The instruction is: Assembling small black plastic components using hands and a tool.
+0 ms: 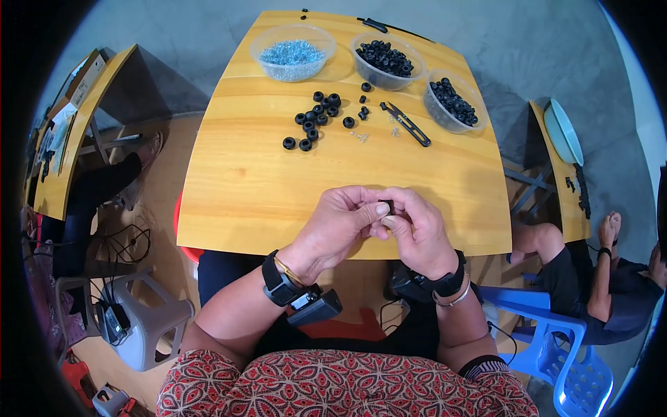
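Observation:
Above the near edge of the wooden table, my hands meet fingertip to fingertip. Between them is a small black part, mostly covered by the fingers. My left hand pinches it from the left with thumb and forefinger. From the other side, my right hand grips the same part, thumb below and fingers curled over it. Farther up the table lies a loose group of round black pieces with holes. To their right are a slim black slotted tool and tiny clear bits.
Along the far side stand a clear tub of pale blue pieces and two tubs of small black parts. A black-handled tool lies behind them. People sit at side tables; a blue plastic chair and grey stool flank me.

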`<state>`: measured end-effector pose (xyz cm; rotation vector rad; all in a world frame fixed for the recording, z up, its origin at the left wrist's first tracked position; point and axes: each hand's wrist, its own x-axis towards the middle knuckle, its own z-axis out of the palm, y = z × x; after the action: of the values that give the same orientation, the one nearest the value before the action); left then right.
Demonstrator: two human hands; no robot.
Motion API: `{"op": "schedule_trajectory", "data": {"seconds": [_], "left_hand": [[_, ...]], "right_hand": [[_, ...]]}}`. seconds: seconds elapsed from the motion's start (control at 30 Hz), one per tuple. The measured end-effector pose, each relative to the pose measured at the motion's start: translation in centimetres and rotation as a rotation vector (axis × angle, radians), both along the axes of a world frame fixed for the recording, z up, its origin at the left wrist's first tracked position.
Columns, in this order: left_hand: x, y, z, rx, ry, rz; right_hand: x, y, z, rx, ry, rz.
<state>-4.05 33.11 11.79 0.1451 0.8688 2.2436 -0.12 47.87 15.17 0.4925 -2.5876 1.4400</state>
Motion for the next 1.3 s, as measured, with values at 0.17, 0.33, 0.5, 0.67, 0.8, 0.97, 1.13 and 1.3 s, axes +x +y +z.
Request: {"op": "schedule_trajectory", "data": {"seconds": [0.17, 0.33, 0.5, 0.67, 0.8, 0.97, 1.13, 1.3], "left_hand": [[-0.1, -0.1, 0.2, 0.022, -0.026, -0.023], [-0.1, -0.2, 0.3, -0.009, -0.018, -0.037], [-0.2, -0.3, 0.1, -0.025, 0.003, -0.095], [-0.3, -0.2, 0.8, -0.047, -0.041, -0.092], [-0.8, -0.7, 0.1, 0.098, -0.136, -0.136], [-0.9, -0.7, 0.0, 0.055, -0.039, -0.106], [-0.2, -0.5, 0.7, -0.017, 0.281, -0.075], [0.8, 0.8, 1.4, 0.003, 0.526, -0.015]], "right_hand": [[0.1, -0.1, 0.5, 0.021, -0.015, -0.014], [0.0, 0.2, 1.5, 0.093, -0.150, 0.038], [-0.2, 0.1, 1.0, -0.003, -0.054, 0.124], [-0.1, 0.4, 0.9, -0.030, -0.140, 0.138], [-0.1, 0.9, 0.2, 0.036, -0.081, 0.113], [0.0, 0.7, 0.3, -0.024, -0.087, 0.073], [0.4, 0.2, 1.4, 0.115, -0.013, 0.033], [1.2, -0.3, 1.8, 0.154, 0.052, 0.085]]}}
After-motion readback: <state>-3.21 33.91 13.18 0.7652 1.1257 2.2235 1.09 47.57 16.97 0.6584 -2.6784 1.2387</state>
